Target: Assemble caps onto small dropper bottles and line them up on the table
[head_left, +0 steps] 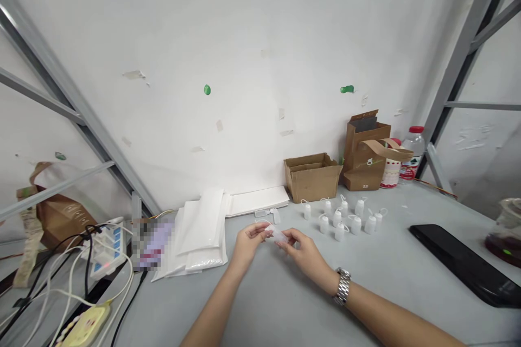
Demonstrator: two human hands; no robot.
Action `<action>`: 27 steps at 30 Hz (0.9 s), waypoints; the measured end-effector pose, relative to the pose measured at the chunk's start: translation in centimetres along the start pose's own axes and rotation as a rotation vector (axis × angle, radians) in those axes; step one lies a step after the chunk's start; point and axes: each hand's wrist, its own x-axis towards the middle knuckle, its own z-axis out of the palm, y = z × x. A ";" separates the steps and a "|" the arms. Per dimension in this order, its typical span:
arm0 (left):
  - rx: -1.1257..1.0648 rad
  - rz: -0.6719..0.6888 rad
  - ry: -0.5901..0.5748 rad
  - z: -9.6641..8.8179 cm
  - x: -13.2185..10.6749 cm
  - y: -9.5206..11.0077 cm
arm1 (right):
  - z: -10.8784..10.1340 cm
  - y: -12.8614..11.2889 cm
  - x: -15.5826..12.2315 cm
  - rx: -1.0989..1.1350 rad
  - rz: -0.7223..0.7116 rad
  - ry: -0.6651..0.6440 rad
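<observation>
Between both hands, just above the grey table, is a small translucent white plastic piece (279, 235) whose exact kind I cannot make out. My left hand (249, 241) pinches its left end, where a thin white loop shows. The fingers of my right hand (305, 254) are closed on its right end; a metal-band watch is on that wrist. Beyond the fingers lie flat clear plastic pieces (268, 213). Several small white bottles with looped cords (339, 232) stand upright to the right of my hands.
White padded mailers (199, 233) lie left, near a power strip (103, 249) with tangled cables. An open cardboard box (313, 181), a brown paper bag (362, 160) and a red-capped bottle (413, 152) line the wall. A long black object (464, 260) lies right, near a clear container (507, 233).
</observation>
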 end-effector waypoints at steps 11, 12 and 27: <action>-0.242 -0.099 0.069 0.5 -1.0 -0.2 | -0.3 0.1 -0.6 -0.374 -0.282 0.059; -0.270 -0.113 0.068 0.7 -1.0 -0.2 | -0.3 0.1 -0.6 -0.396 -0.312 0.067; -0.287 -0.051 0.034 0.6 -1.2 0.0 | -0.7 -0.1 -0.4 -0.447 -0.346 0.107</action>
